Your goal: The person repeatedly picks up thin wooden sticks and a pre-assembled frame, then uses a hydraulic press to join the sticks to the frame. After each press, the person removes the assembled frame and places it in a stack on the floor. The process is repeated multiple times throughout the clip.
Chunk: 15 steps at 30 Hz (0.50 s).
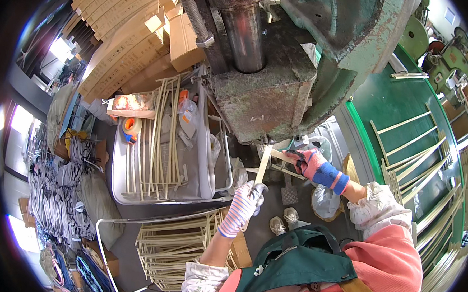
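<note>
My left hand [242, 206], in a striped white-and-pink glove, is closed round a flat cream-coloured strip [263, 166] that tilts up and away from it. My right hand [314, 165], in a coral glove with dark fingertips and a blue cuff, pinches a second cream strip [282, 156]. The two strips come together at their far ends, just below the head of a worn green press [266, 102]. Whether they are joined there I cannot tell. The press's lower part is mostly hidden behind my hands and the strips.
To the left, a white tub [194, 188] holds long cream bars, a tape dispenser [132, 127] and plastic bags. Below it, a metal-railed rack [104, 248] holds stacked cream frames [176, 249]. More ladder-like frames [408, 131] lie on a green table [370, 112] at right. Cardboard boxes [124, 62] rise behind.
</note>
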Motion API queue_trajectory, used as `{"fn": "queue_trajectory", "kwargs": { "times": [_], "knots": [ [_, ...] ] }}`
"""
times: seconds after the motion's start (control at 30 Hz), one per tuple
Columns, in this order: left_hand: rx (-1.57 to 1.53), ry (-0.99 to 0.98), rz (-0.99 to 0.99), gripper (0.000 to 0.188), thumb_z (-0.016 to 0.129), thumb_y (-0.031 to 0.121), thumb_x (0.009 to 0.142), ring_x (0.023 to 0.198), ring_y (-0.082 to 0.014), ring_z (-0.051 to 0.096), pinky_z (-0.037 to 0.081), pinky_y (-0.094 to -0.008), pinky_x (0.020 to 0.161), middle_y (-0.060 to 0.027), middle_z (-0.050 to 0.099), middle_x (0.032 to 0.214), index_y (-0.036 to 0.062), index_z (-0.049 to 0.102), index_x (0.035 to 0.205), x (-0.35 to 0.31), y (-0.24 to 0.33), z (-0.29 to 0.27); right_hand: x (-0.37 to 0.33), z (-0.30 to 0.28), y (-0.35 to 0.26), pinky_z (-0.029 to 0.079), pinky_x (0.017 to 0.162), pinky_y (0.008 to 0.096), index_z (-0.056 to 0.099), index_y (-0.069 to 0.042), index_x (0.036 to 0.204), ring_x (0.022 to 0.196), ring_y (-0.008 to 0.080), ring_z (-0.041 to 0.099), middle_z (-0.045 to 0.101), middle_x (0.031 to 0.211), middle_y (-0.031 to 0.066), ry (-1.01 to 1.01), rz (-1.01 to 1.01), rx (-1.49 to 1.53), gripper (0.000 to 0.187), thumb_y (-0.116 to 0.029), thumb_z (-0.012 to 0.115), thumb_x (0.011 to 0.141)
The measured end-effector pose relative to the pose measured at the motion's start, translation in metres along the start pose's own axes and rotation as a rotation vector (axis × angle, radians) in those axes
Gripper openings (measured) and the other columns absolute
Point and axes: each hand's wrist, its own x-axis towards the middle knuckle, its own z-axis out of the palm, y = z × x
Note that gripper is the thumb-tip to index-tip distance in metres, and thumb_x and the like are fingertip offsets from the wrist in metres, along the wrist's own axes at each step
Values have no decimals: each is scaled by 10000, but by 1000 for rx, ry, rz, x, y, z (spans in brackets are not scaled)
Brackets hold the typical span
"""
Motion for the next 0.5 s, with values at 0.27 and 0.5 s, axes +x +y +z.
{"fn": "queue_trajectory", "kwargs": {
  "times": [0.27, 0.5],
  "knots": [
    [-79, -23, -65, 209, 470, 228, 944, 413, -41, 332, 304, -205, 378, 50, 376, 541, 40, 535, 879, -12, 1, -7, 1, -4, -9, 458, 543, 328, 577, -143, 1187, 516, 331, 486, 537, 672, 222, 18, -24, -24, 469, 24, 477, 761],
    [-190, -81, -19, 198, 479, 229, 937, 408, -38, 334, 312, -203, 391, 58, 373, 531, 49, 533, 874, -11, 5, -13, -2, -5, -15, 457, 526, 313, 539, -131, 1225, 510, 216, 524, 552, 636, 144, -32, 23, 10, 502, 42, 462, 760]
  ]
}}
